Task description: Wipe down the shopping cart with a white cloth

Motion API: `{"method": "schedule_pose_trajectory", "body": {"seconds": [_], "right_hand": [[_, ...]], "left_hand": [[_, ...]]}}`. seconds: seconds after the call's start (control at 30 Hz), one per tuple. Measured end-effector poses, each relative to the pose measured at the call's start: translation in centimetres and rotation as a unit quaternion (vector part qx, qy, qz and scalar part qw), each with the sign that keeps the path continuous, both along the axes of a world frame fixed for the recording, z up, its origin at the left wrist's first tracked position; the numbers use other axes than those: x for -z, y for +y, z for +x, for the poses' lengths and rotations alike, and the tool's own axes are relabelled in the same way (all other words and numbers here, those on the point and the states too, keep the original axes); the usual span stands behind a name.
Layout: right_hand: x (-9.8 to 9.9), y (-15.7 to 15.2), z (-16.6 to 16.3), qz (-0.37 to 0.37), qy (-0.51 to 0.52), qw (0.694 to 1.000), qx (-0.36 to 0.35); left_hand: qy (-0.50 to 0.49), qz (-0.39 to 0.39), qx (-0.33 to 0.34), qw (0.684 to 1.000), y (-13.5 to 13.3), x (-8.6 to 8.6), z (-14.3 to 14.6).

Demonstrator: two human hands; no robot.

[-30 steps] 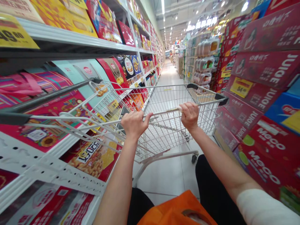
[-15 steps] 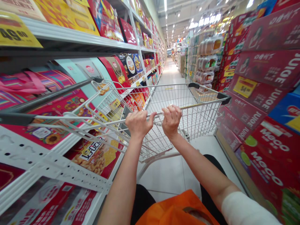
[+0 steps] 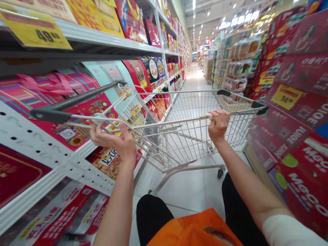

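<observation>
A wire shopping cart (image 3: pixel 179 143) stands sideways across the aisle before me, its grey handle bar (image 3: pixel 84 97) at the left and its front end at the right. My left hand (image 3: pixel 116 141) is at the side rail near the handle, fingers curled around the wire frame and thumb raised. Farther right, my right hand (image 3: pixel 219 124) is closed around the cart's top side rail. A small whitish bit shows by its fingers, too small to name. No goods are visible in the basket.
White shelving (image 3: pixel 107 42) with gift boxes and price tags lines the left, close to the cart's handle. Stacked red drink cartons (image 3: pixel 302 136) stand at the right, close to the cart's front end. A tiled aisle (image 3: pixel 191 78) runs ahead.
My hands were close together on the rail. The left has moved toward the handle, the right toward the cart's front end. The view has shifted, with the cart appearing farther right.
</observation>
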State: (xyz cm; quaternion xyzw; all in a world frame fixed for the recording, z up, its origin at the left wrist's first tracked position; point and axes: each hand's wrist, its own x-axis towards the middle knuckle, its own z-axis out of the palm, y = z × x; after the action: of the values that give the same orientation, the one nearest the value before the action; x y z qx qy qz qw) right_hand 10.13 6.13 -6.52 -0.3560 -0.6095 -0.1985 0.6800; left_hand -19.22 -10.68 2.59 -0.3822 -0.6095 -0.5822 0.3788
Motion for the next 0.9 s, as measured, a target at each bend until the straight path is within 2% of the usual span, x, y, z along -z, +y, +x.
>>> {"method": "schedule_pose_trajectory", "body": {"seconds": [0.17, 0.4, 0.5, 0.57, 0.67, 0.8, 0.9], "right_hand": [[-0.7, -2.4, -4.6, -0.041, 0.106, 0.993, -0.01], [-2.7, -7.7, -14.8, -0.089, 0.02, 0.989, -0.113], [-3.9, -9.1, -17.4, -0.061, -0.029, 0.991, -0.119], [-4.2, -9.1, -16.9, -0.02, -0.075, 0.99, -0.12], [-3.9, -7.4, -13.2, 0.005, -0.128, 0.985, -0.115], [-2.7, -5.0, -8.0, -0.033, -0.067, 0.995, -0.067], [-2.6, -5.0, -7.5, -0.05, -0.006, 0.998, -0.049]], "left_hand": [[0.01, -0.01, 0.003, 1.0, 0.9, -0.4, 0.2], [-0.028, 0.01, 0.026, 0.999, 0.9, -0.7, 0.9], [-0.019, 0.009, 0.017, 1.0, 0.8, -0.7, 1.1], [-0.007, 0.008, 0.006, 1.0, 0.8, -0.6, 1.1], [-0.002, 0.002, -0.006, 1.0, 0.8, -0.5, 0.9], [-0.013, 0.002, -0.022, 1.0, 0.9, -0.4, 1.0], [-0.014, 0.009, -0.029, 0.999, 1.1, -0.3, 1.3]]}}
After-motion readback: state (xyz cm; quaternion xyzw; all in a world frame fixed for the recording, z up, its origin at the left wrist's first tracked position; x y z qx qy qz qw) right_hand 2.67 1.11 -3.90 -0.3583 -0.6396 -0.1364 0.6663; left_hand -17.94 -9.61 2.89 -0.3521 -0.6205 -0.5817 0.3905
